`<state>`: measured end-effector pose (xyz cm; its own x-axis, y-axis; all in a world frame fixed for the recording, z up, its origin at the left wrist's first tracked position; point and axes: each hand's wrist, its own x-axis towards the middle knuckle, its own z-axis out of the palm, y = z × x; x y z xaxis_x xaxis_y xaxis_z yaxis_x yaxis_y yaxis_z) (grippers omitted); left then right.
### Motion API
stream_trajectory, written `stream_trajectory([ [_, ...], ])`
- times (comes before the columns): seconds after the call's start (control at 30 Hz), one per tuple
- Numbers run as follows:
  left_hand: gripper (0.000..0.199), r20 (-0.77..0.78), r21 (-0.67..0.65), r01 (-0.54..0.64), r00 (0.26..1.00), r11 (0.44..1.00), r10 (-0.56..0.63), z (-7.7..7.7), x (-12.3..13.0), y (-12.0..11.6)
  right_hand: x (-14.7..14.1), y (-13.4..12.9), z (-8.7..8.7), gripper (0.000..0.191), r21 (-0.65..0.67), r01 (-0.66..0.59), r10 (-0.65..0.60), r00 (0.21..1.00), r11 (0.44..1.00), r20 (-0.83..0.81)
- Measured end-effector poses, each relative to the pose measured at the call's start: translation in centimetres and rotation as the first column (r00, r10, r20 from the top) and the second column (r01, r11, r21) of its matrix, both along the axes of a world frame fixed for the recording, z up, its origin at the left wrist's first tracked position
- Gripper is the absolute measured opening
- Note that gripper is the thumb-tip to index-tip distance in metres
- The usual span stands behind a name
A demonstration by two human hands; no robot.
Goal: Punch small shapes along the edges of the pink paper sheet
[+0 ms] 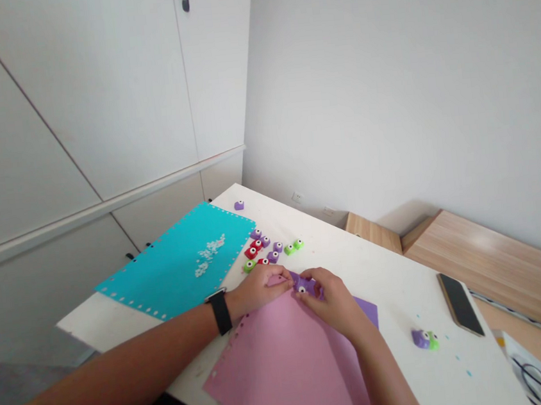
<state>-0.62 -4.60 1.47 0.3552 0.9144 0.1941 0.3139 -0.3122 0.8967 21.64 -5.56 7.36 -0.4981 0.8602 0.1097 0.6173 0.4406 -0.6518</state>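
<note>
Clearly, everything turns on how the purple punch [304,284] sits against the far edge of the pink sheet [286,355]. It is right between the two hands, at that edge, its round white button with the black dot facing up. The right hand [333,299] is the nearer one: its fingers pinch the punch, thumb on the near side and the others curled over the far side. The left hand [260,287] rests on the paper just left of the punch, thumb and index tips drawn close together at the edge; whether they grip the sheet or only steady it, I cannot tell. The fingers cover much of the punch, so its long axis is hard to make out, though the visible body seems to stretch toward the right palm. The sheet runs from there back toward the person, with a row of holes along its left side. A purple sheet [369,308] shows beneath on the right. Beyond the left hand, more red, purple and green punches [275,256] stand on the desk [348,259], beside a blue sheet [171,264] with holes along its edges.
</note>
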Motion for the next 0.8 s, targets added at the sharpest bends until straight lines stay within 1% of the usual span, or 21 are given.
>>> stream_trajectory([
  [0.1,0.021,-0.001,0.005,-0.008,1.000,1.000,0.008,0.0,0.0,0.0,0.4,0.6,-0.8,0.031,-0.111,0.023,-0.028,0.999,0.994,-0.043],
  [0.2,0.024,0.002,0.000,-0.002,1.000,1.000,0.002,0.1,0.0,-0.1,0.9,1.1,-1.6,0.036,-0.225,0.029,-0.045,0.997,0.974,-0.067],
  [0.3,0.026,0.006,-0.001,0.000,1.000,1.000,0.000,0.3,0.0,-0.2,1.4,1.5,-1.9,0.037,-0.284,0.023,-0.050,0.995,0.959,-0.088],
  [0.4,0.027,0.029,-0.004,0.007,1.000,1.000,-0.007,0.4,0.0,-0.2,1.4,1.7,-2.2,0.037,-0.340,-0.008,-0.049,0.986,0.940,-0.160],
  [0.5,0.027,0.042,-0.011,0.018,0.999,1.000,-0.018,0.4,0.1,-0.2,1.2,1.8,-2.7,0.040,-0.421,-0.078,-0.044,0.962,0.904,-0.271],
  [0.63,0.026,0.038,0.006,0.028,0.999,1.000,-0.029,0.5,0.2,-0.3,0.9,1.9,-3.1,0.043,-0.482,-0.129,-0.040,0.945,0.867,-0.326],
  [0.73,0.024,0.052,0.020,0.045,0.998,0.999,-0.046,0.7,0.2,-0.4,0.9,1.9,-3.1,0.041,-0.499,-0.184,0.001,0.938,0.847,-0.345],
  [0.8,0.024,0.050,0.031,0.045,0.998,0.998,-0.047,0.8,0.2,-0.5,0.9,1.9,-3.0,0.040,-0.503,-0.199,0.013,0.937,0.841,-0.349],
])
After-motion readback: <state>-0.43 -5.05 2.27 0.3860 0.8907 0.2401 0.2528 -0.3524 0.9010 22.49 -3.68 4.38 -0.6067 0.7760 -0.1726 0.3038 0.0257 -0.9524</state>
